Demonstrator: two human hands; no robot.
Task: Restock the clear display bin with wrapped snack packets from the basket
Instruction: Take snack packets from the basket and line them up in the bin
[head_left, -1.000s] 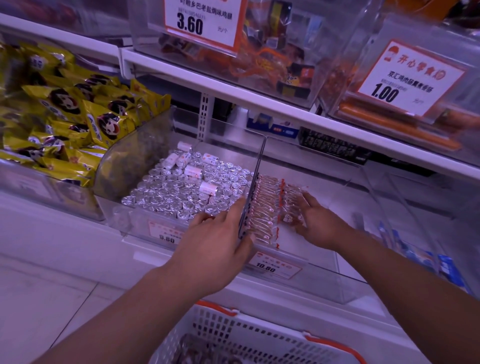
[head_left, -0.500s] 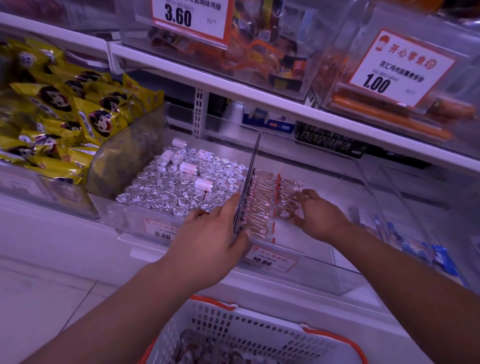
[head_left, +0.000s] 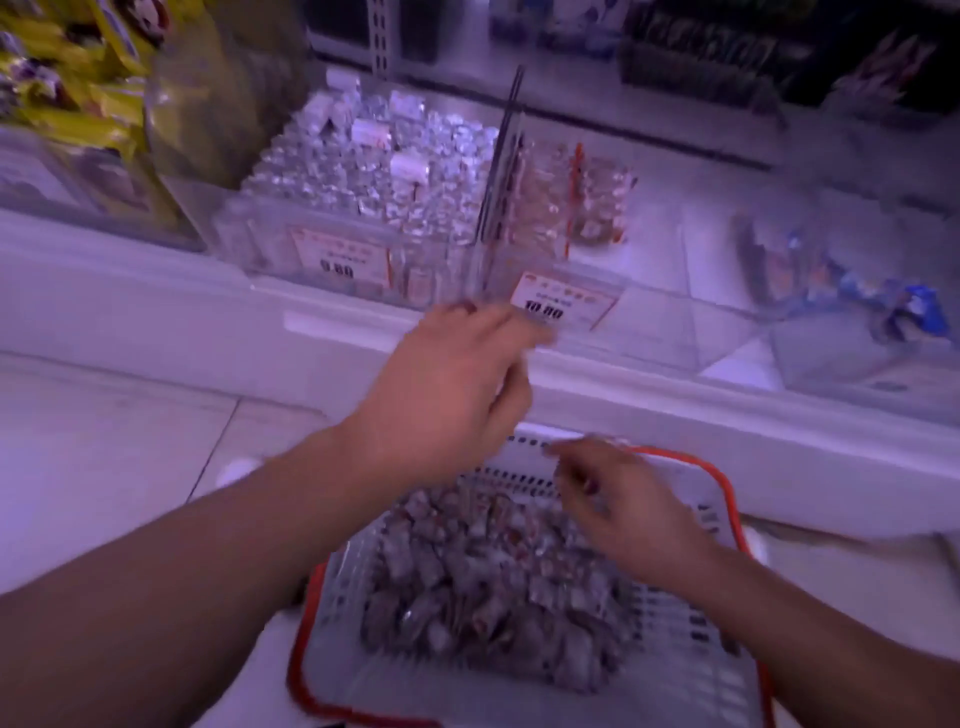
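The view is motion-blurred. A white basket with a red rim (head_left: 728, 499) stands on the floor below the shelf, heaped with small wrapped snack packets (head_left: 483, 587). Above it sits the clear display bin (head_left: 654, 270) with a 10.80 price tag; a short block of packets in rows (head_left: 571, 197) lies against its left wall. My left hand (head_left: 447, 389) hovers in front of the shelf ledge, fingers relaxed, holding nothing. Just above the basket's packets is my right hand (head_left: 623, 514), fingers loosely bent and empty as far as the blur shows.
A neighbouring clear bin of silver foil sweets (head_left: 363, 171) stands to the left of a dark divider (head_left: 498, 171). Yellow snack bags (head_left: 78, 78) fill the far-left bin. Blue-wrapped items (head_left: 883, 306) lie in the right bin. The white shelf ledge (head_left: 156, 312) juts out over the tiled floor.
Both hands have come out of the display bin and dropped towards the basket. The camera has tilted down, so the basket now fills the lower view.
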